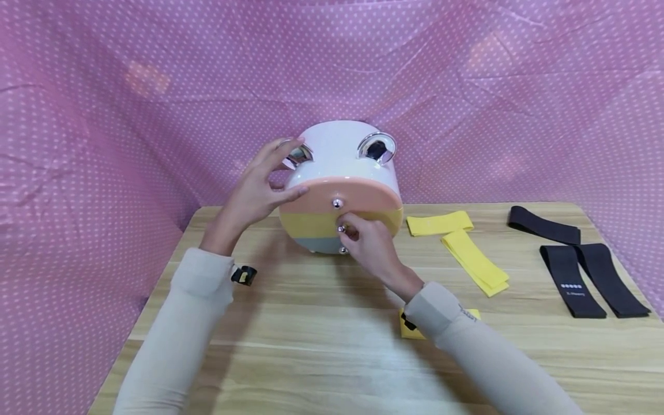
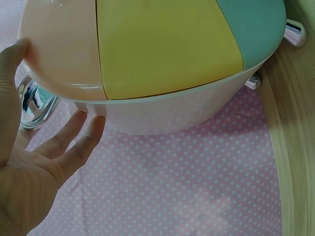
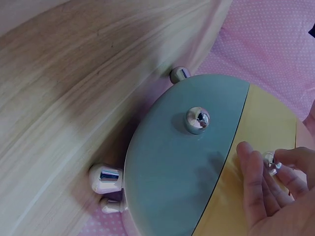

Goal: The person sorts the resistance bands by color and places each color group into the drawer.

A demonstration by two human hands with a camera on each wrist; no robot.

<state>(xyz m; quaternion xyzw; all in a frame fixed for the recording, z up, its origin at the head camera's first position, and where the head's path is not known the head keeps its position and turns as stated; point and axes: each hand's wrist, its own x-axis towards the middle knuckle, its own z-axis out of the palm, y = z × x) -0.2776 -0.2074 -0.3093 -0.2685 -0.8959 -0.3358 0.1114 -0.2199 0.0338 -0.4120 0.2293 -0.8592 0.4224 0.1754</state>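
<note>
R hand (image 1: 370, 245) in pinch grip @ mid. knob (image 1: 340, 229)

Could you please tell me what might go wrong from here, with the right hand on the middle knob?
The right hand pinches a small, shiny round knob, so its grip could slip. A pull might also drag or tip the box, since it stands on small silver feet and the left hand braces only one side.
</note>
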